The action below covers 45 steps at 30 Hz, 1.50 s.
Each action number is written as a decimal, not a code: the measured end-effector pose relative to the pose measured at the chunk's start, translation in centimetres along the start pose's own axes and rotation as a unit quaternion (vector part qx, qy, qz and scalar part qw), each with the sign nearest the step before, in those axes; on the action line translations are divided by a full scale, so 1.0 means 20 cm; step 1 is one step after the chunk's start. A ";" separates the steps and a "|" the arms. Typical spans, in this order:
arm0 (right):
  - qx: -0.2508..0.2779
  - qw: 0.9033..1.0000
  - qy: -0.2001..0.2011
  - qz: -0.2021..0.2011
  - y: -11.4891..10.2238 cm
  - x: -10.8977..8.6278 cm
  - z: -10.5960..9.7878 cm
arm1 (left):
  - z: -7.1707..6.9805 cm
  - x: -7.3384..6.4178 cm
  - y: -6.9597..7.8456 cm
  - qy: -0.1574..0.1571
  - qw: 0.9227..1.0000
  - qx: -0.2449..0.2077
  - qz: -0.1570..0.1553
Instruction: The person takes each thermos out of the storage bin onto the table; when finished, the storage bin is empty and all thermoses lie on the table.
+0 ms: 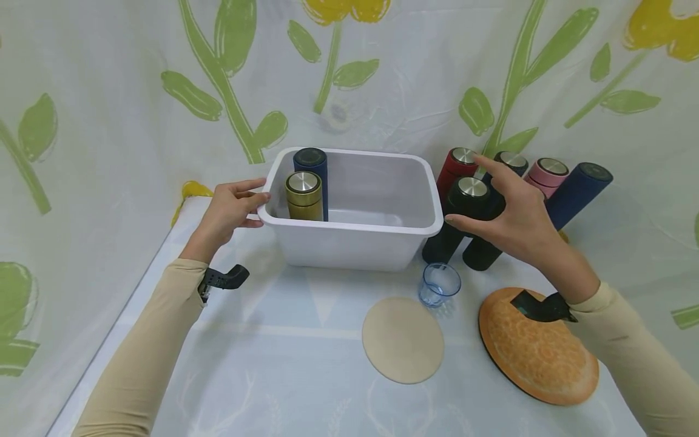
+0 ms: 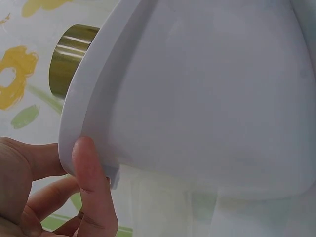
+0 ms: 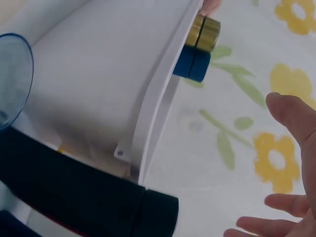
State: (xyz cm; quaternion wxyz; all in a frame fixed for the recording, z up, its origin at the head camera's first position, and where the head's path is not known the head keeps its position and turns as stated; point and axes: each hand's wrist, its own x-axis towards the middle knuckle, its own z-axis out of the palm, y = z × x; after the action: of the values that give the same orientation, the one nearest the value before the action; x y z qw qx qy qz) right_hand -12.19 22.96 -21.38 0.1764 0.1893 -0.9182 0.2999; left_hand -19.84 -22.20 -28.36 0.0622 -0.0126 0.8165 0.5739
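Note:
My left hand (image 1: 228, 209) grips the left end of a white plastic tub (image 1: 349, 246) by its rim (image 2: 79, 106), thumb and fingers on either side. Inside the tub's left end stand a gold thermos bottle (image 1: 306, 203) with a silver lid and a dark blue thermos bottle (image 1: 311, 158). My right hand (image 1: 519, 212), thumb and fingers spread wide, hovers around the top of a black thermos bottle (image 1: 464, 203). In the right wrist view a gap shows between these fingers (image 3: 266, 226) and the black bottle's cap (image 3: 160, 215).
Behind the right hand stand a red bottle (image 1: 452, 173), a pink bottle (image 1: 546, 176), a blue bottle (image 1: 579, 191) and another dark one. Nearer lie a blue-tinted glass (image 1: 439, 282), a round beige mat (image 1: 403, 340) and a bread-patterned oval (image 1: 537, 349). A flowered curtain (image 1: 382, 79) hangs behind.

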 end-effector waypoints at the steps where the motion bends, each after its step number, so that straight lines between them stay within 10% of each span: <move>1: 0.001 1.000 -0.002 0.000 -0.01 0.00 0.01 | 0.00 0.00 0.00 0.000 1.000 -0.001 0.000; 45: 0.108 0.990 -0.064 -0.062 -0.14 0.12 0.40 | -0.01 0.00 -0.01 -0.004 1.000 -0.013 0.000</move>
State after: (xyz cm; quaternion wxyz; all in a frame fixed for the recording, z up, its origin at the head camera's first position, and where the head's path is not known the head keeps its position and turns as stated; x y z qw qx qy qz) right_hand -14.61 15.32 -25.01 0.1137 0.2829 -0.8762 0.3732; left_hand -19.85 -22.38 -28.57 0.0655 -0.0108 0.8088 0.5843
